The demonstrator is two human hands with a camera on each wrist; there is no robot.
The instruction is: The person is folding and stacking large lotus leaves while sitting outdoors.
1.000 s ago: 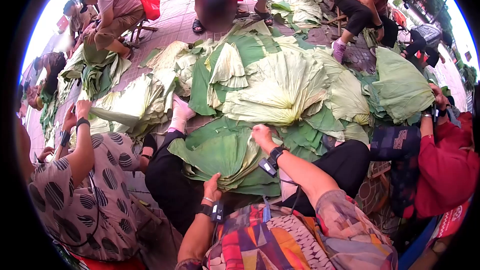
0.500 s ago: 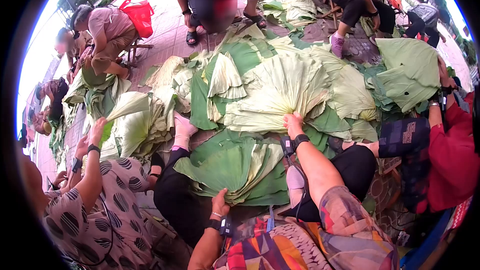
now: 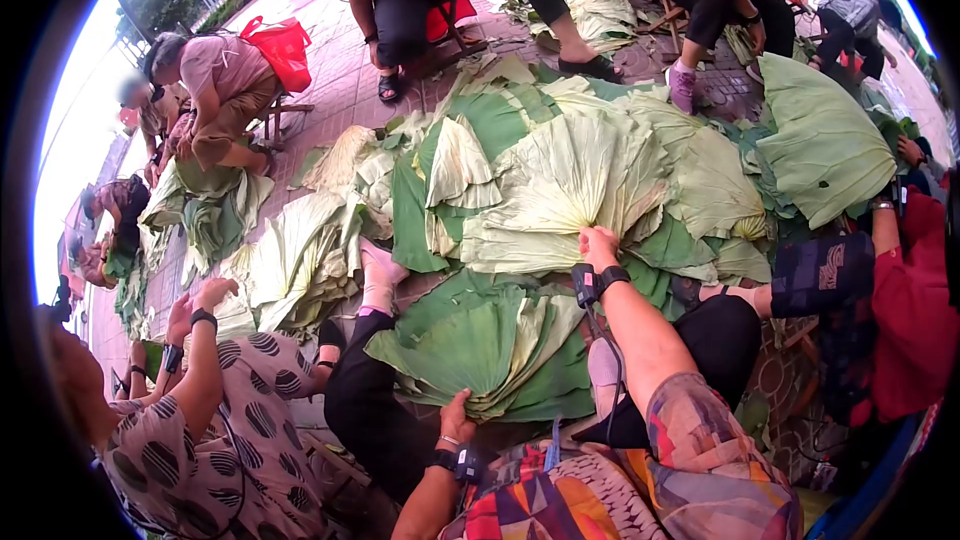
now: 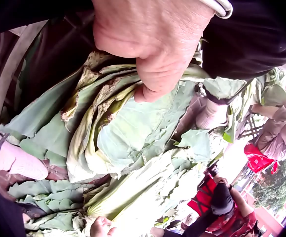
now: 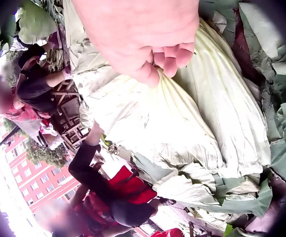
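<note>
One left hand [image 3: 457, 420]: grips layered green leaves [image 3: 450, 350], lower centre
Right hand [image 3: 600, 248]: pinches pale pleated leaf [image 3: 565, 180], centre
Ribs [image 5: 175, 98]: best pinched together

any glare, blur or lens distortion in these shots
Head view: strong fisheye bending, dark rounded corners, background washed out at left. Left wrist view: glare bleaches pale lotus leaves. Right wrist view: pale leaf below the right hand overexposed, heads at left blurred.
</note>
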